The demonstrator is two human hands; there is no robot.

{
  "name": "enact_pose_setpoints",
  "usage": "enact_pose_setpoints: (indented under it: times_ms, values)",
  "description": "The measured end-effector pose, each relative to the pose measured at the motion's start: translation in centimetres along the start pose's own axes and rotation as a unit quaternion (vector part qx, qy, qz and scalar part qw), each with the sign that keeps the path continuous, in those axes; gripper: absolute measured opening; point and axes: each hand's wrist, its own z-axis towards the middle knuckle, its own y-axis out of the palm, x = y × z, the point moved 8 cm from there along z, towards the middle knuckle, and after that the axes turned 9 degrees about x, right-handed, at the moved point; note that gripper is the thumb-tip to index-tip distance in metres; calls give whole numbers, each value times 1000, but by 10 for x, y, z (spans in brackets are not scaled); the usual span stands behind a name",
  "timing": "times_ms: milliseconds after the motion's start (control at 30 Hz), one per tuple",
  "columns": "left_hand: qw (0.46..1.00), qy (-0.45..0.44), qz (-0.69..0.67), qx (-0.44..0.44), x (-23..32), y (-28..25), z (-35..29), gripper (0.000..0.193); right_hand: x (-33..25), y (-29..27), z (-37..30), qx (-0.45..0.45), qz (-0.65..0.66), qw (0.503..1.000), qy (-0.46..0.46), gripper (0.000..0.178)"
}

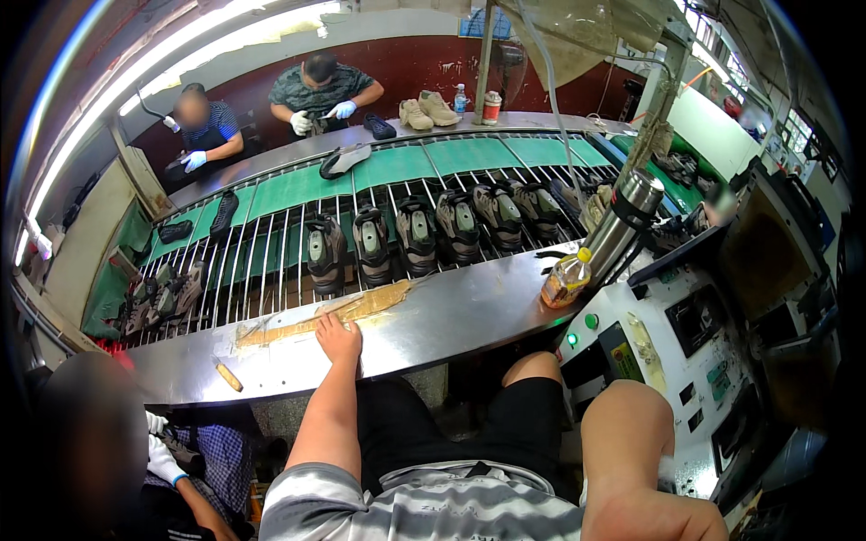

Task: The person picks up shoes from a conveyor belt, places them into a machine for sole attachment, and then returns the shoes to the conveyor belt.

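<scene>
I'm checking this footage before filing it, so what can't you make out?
Head view: your right hand, partly cut off by the lower edge; its grip can't be told.
Head view: the tabletop directly under your left hand, covered by it.
Head view: fine print on the yellow-capped bottle, too small.
Head view: whatever lies directly behind the steel flask, hidden by it.

Along the steel bench, we see room for a hand to pass between the left hand and the bottle. Upright shoes stand in our way beyond; bottle and flask obstruct the right, a tool the left.
</scene>
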Motion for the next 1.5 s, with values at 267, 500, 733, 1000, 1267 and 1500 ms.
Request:
enact_pose_setpoints:
  times_ms: [267, 500, 733, 1000, 1267, 1500]
  values:
    - [1000, 4, -5, 18, -11, 5, -1, 57, -14, 7, -4, -36, -132, 990, -15, 25]
    - [1000, -2, -8, 9, -15, 2, 0, 56, -11, 12, -9, -43, -120, 992, 2, 25]
    - [1000, -4, -8, 4, -11, -2, 1, 54, -10, 12, -11, -35, -119, 992, 2, 25]
    - [1000, 4, -5, 8, -6, -2, 3, 55, -11, 14, -11, -27, -137, 990, -6, 21]
    - [1000, 1, 3, 19, -24, -4, 3, 55, 16, -43, -28, 21, -150, 986, 77, 41]
    - [999, 1, -32, 34, -7, -12, 7, 48, 49, -327, -240, -171, -631, 597, 465, 29]
